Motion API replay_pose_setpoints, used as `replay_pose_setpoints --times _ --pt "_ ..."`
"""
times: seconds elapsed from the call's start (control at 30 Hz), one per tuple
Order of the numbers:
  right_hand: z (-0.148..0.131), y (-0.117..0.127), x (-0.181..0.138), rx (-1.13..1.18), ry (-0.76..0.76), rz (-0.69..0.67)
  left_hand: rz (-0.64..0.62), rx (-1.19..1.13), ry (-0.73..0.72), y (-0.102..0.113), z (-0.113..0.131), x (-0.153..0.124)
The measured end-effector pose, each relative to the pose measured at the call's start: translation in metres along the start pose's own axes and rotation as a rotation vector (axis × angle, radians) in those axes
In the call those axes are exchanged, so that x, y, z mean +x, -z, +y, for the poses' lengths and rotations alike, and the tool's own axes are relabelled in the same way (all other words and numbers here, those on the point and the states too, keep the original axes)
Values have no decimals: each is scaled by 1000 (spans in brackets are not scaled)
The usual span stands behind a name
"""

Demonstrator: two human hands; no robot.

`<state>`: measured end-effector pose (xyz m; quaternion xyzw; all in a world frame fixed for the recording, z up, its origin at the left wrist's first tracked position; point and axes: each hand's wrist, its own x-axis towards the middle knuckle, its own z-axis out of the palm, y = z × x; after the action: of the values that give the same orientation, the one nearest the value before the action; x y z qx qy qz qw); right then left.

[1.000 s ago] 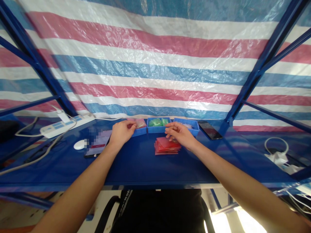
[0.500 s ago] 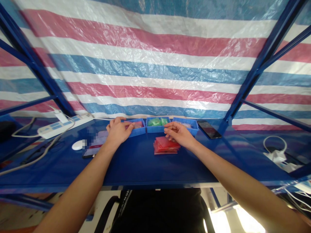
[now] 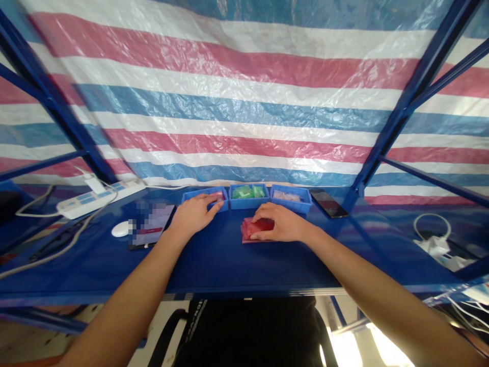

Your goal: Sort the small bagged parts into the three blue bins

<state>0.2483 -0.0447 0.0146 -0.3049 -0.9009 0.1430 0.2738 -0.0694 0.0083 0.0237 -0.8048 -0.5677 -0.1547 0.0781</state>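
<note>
Three small blue trays stand in a row at the back of the blue table (image 3: 229,265). My left hand (image 3: 194,215) lies with its fingers stretched out, the tips reaching into the left tray (image 3: 191,195). The middle tray (image 3: 249,203) holds green packets and the right tray (image 3: 291,202) holds pale ones. In front of the trays sits a stack of red packets (image 3: 254,228). My right hand (image 3: 278,223) rests flat on top of that stack, fingers pointing left and covering most of it.
A tablet (image 3: 150,232) and a white mouse (image 3: 121,229) lie to the left, with a power strip (image 3: 99,196) and cables behind them. A black phone (image 3: 328,203) lies right of the trays. A white charger and cable (image 3: 435,244) sit far right. A striped tarp hangs behind.
My right hand has dropped from above the red stack and now lies flat on it. My left hand has opened and slid slightly right, its fingers reaching into the left tray.
</note>
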Motion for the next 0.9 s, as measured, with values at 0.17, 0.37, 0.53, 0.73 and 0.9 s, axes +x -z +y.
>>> replay_pose_setpoints --times 0.17,0.37,0.53,0.73,0.9 --pt "-1 4 -1 23 43 -26 -13 14 -11 0 -1 1" --pt "-4 4 2 94 49 -33 -40 23 18 -1 -2 3" --pt "-3 3 3 164 18 -5 -68 10 37 0 -2 5" --pt "-1 2 3 183 -11 27 -90 8 45 -1 -4 7" --pt "-1 0 5 132 -28 71 -86 15 20 -4 -6 7"
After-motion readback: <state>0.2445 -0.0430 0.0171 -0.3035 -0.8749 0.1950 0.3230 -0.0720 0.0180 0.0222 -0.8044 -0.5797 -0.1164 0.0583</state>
